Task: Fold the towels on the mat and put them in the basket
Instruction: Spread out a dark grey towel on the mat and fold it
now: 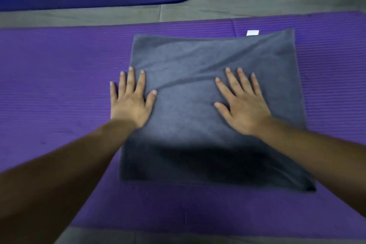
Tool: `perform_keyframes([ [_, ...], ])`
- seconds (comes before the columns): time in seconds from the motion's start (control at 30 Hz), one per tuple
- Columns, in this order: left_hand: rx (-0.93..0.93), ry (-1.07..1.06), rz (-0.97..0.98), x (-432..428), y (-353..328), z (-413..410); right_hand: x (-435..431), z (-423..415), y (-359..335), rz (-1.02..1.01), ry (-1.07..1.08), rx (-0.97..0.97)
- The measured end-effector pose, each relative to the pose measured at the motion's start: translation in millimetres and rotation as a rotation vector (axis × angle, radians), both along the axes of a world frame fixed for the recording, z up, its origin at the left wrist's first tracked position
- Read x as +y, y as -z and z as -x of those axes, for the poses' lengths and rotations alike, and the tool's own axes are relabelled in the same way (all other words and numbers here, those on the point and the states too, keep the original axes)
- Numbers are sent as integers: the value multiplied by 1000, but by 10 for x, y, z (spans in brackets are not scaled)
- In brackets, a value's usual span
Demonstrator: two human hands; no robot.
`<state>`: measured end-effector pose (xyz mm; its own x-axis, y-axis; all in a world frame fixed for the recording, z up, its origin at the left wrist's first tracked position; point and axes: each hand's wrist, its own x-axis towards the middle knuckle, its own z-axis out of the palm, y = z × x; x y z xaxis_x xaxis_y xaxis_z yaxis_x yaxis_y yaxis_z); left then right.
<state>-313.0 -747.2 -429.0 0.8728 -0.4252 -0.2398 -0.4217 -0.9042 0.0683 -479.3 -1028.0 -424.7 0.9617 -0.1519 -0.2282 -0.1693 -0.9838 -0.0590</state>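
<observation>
Both hands are flat, nothing gripped. Our left hand [130, 99] lies palm down across the left edge of the grey towel [208, 128]. Its fingers [131, 79] are straight and spread, with thumb and index on the cloth and the outer two on the purple mat [59, 75]. Our right hand [243, 105] is wholly on the towel, fingers [233, 80] splayed and straight, pressing rather than pinching.

The towel lies on the mat as a rough rectangle, under and between both sets of fingers. It runs well beyond the fingertips and back past the wrists. A diagonal crease starts just beside the left thumb and passes beyond the right fingertips toward the far right corner. A white tag [253, 33] pokes out at the far edge, well beyond the right fingers. The basket is not in view.

We judge the step to be smoothing before the next fold. To do it well:
- Keep the palms flat.
- Sweep outward from the gap between the thumbs, so the crease runs off the edges instead of bunching between the hands.
- Square the near right corner, which looks skewed.
- Only then fold.
</observation>
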Motion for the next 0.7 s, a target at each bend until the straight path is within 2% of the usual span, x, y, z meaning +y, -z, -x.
perform_keyframes([
  [0.17,22,-130,-66,-42,-28,-357,-266,171,-58,67,-7,77],
  [0.27,51,-237,-6,-128,-83,-463,-161,62,-116,4,61,64],
  [0.3,6,-199,24,-155,-101,-467,-84,-19,-135,-23,42,22],
  [0.37,-84,103,104,-202,-116,-465,120,-233,-136,-57,-76,-56],
  [0.43,-54,478,102,-222,-105,-524,326,-471,-86,-79,-154,-63],
  [0.47,-18,539,64,-229,-98,-580,407,-560,-57,-73,-158,-47],
  [0.5,11,491,26,-229,-85,-661,470,-613,-23,-50,-152,-35],
  [0.6,28,146,-6,-275,-77,-994,476,-612,22,7,-151,-33],
  [0.7,75,13,11,-342,-166,-1193,427,-610,-15,-18,-143,-49],
])
